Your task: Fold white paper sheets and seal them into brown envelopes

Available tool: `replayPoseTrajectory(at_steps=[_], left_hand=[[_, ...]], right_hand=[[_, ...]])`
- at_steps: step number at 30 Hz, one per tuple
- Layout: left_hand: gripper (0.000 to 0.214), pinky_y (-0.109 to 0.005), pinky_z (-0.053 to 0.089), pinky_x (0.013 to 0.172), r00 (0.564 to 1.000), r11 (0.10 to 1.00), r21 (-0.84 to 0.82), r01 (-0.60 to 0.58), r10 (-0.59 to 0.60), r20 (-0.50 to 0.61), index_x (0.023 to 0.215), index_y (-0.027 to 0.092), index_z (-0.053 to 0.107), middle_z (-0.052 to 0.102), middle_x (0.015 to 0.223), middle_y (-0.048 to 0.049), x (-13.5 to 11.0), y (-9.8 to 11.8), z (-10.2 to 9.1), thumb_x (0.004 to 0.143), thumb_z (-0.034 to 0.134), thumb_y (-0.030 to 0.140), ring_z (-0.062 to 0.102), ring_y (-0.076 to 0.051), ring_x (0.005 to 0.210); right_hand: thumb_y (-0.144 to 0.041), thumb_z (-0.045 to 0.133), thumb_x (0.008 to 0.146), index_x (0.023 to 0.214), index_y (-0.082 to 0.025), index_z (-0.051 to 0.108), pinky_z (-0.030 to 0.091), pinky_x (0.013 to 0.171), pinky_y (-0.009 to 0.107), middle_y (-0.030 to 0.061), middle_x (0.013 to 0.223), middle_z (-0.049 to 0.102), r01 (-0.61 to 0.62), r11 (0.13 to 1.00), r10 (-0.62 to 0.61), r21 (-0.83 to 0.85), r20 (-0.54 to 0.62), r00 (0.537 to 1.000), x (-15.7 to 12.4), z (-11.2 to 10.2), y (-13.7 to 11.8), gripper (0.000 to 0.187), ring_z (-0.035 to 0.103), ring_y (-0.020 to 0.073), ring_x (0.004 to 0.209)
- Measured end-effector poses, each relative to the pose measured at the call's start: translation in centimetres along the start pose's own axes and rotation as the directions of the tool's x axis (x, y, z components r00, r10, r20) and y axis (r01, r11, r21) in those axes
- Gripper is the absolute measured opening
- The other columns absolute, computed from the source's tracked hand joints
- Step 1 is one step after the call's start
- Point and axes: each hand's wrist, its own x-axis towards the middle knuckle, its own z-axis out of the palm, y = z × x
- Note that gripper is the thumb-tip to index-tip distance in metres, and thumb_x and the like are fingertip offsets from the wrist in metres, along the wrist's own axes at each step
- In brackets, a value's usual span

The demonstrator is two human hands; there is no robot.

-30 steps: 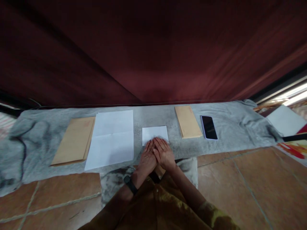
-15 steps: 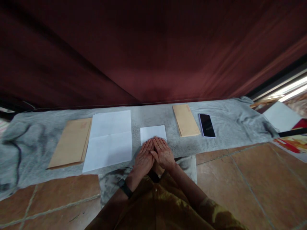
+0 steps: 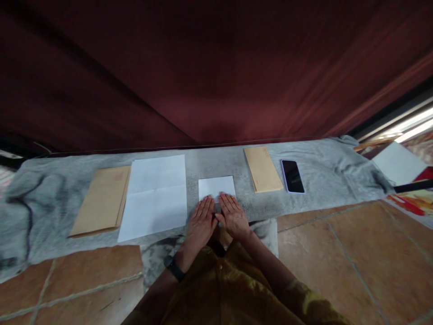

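Note:
A small white sheet of paper (image 3: 216, 185), which looks folded, lies flat on the grey cloth (image 3: 216, 160) straight ahead of me. My left hand (image 3: 201, 219) rests palm down on its near left edge, fingers stretched out. On the near right edge lies my right hand (image 3: 234, 218), also flat with fingers extended. The thumbs nearly meet between them. Both hands cover the near edge of the paper. Left of them are large white sheets (image 3: 154, 196) with a crease across, beside a stack of brown envelopes (image 3: 99, 201). More brown envelopes (image 3: 263, 169) lie to the right.
A phone (image 3: 292, 176) with a dark screen lies right of the smaller envelope stack. Behind the cloth hangs a dark red curtain (image 3: 216, 90). Tiled floor (image 3: 321, 257) shows on the near side. At the far right is a white panel (image 3: 399, 163).
My hands have moved slightly apart, opening a gap between the fingertips along the near edge of the small paper. Other things lie as before.

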Motion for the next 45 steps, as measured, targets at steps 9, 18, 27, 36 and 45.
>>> replayPoseTrajectory(at_steps=[9,18,27,36,45], left_hand=[[0.065,-0.050,0.033,0.123,0.997,0.997,0.006,0.075,-0.075,-0.028,0.156,0.007,0.032,0.038,0.160,-0.0197,-1.1,-0.7,0.2,0.102,0.041,0.041,0.031,-0.029,0.152],[0.058,-0.051,0.032,0.123,0.994,0.994,0.006,0.113,-0.113,-0.012,0.153,0.004,0.038,0.041,0.158,-0.0200,-0.5,0.0,-0.3,0.103,0.036,0.033,0.031,-0.029,0.152],[0.054,-0.044,0.031,0.125,0.999,1.000,-0.026,-0.016,0.017,0.040,0.152,0.007,0.041,0.040,0.160,-0.0135,0.9,2.1,-0.1,0.100,0.035,0.020,0.031,-0.024,0.152],[0.056,-0.045,0.031,0.125,0.999,1.000,-0.017,0.019,-0.018,0.028,0.154,0.008,0.038,0.041,0.159,-0.0145,0.6,1.6,0.1,0.100,0.036,0.023,0.031,-0.024,0.152],[0.055,-0.046,0.032,0.124,0.998,0.998,-0.027,0.060,-0.059,0.026,0.153,0.007,0.039,0.043,0.158,-0.0161,1.2,0.4,-0.5,0.102,0.035,0.028,0.032,-0.025,0.151]], right_hand=[[-0.037,0.048,0.103,0.155,-0.007,0.037,0.033,0.124,0.048,0.0170,0.158,0.041,-0.011,1.000,0.011,-0.008,-0.032,0.999,-0.6,0.1,0.6,0.061,0.037,0.0269,0.149],[-0.035,0.045,0.104,0.154,-0.006,0.039,0.031,0.124,0.048,0.0170,0.158,0.042,-0.019,1.000,0.018,-0.020,-0.043,0.999,-1.1,0.1,1.2,0.058,0.038,0.0269,0.148],[-0.034,0.044,0.104,0.153,-0.010,0.042,0.031,0.124,0.049,0.0140,0.156,0.046,-0.033,0.999,0.034,0.009,-0.050,0.998,-0.9,-0.1,1.2,0.054,0.040,0.0257,0.147],[-0.034,0.045,0.104,0.155,-0.012,0.039,0.029,0.124,0.051,0.0136,0.156,0.046,-0.033,0.999,0.034,0.011,-0.042,0.999,-1.0,-0.1,1.2,0.056,0.040,0.0264,0.147],[-0.034,0.045,0.104,0.156,-0.012,0.036,0.028,0.124,0.050,0.0134,0.157,0.044,-0.032,0.999,0.032,0.009,-0.045,0.998,-1.0,0.0,1.1,0.057,0.039,0.0262,0.148]])
